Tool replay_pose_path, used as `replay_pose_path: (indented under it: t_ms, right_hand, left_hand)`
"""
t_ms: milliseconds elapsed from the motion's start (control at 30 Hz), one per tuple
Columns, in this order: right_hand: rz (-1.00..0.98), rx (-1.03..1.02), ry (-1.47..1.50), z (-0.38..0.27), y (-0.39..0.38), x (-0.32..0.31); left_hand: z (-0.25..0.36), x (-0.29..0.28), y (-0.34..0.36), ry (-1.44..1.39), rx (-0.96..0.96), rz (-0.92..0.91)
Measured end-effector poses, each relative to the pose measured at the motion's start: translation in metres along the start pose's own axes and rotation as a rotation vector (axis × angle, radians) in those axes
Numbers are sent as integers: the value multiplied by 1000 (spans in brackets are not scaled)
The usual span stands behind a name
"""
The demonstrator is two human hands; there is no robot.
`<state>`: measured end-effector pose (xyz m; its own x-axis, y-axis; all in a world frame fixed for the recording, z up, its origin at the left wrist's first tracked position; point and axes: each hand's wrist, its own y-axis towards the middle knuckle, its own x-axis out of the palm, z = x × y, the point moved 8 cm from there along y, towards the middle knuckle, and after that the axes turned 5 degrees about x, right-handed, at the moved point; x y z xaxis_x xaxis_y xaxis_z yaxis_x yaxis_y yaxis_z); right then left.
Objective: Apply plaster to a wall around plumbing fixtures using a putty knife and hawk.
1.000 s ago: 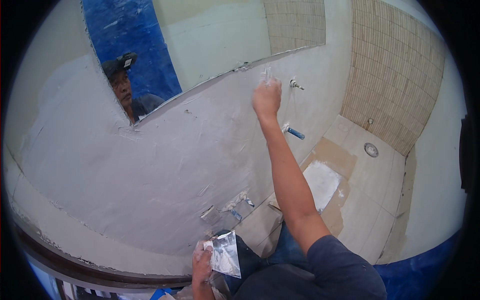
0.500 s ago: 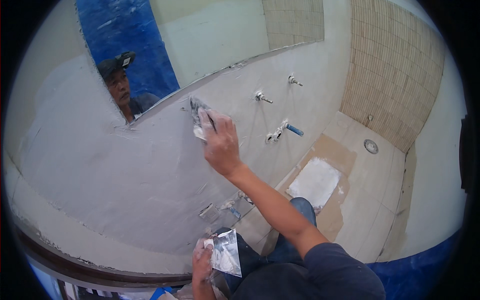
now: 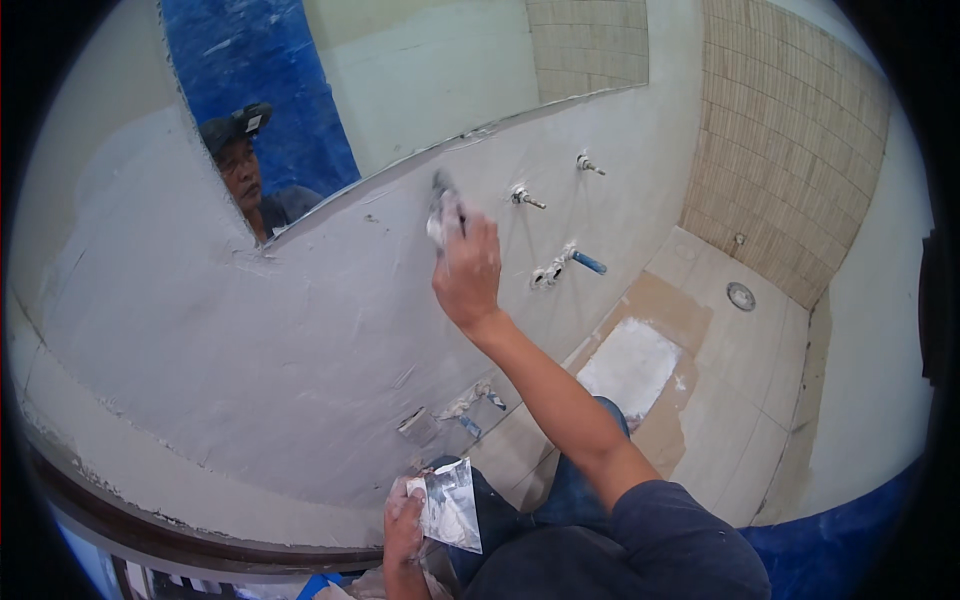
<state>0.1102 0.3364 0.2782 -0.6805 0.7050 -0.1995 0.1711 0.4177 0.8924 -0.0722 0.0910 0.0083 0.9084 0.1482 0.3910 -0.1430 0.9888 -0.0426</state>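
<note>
From where I stand, the mirror [image 3: 430, 85] is set in the grey wall [image 3: 250, 370]; just below its lower edge, the right hand [image 3: 468, 272] has its fingers closed round a scraper [image 3: 442, 190], too blurred for me to tell whether it touches the wall; well below the mirror, the left hand [image 3: 402, 530] grips a flat metal plate [image 3: 462, 492] smeared with white paste [image 3: 452, 524]; below the mirror's right part, a blue pipe stub [image 3: 589, 262] juts out; farther down from the mirror, a white patch [image 3: 628, 360] lies on the floor [image 3: 740, 410].

Brown sheet [image 3: 668, 306] on tiled floor [image 3: 742, 375]
</note>
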Motion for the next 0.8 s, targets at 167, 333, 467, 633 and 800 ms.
replay_pose_path:
  t_ms: [167, 333, 467, 633, 800]
  right_hand:
    - [161, -280, 106, 15, 6, -38]
    - [206, -509, -141, 33, 42, -43]
    - [208, -526, -170, 42, 54, -33]
    - [197, -512, -190, 50, 62, -28]
    - [188, -489, -202, 48, 56, -25]
  left_hand:
    - [0, -6, -2, 32, -9, 17]
    - [4, -10, -6, 72, 7, 34]
    - [-2, -8, -4, -1, -14, 30]
    - [-1, -3, -5, -51, 0, 0]
    - [-12, -17, -5, -52, 3, -12]
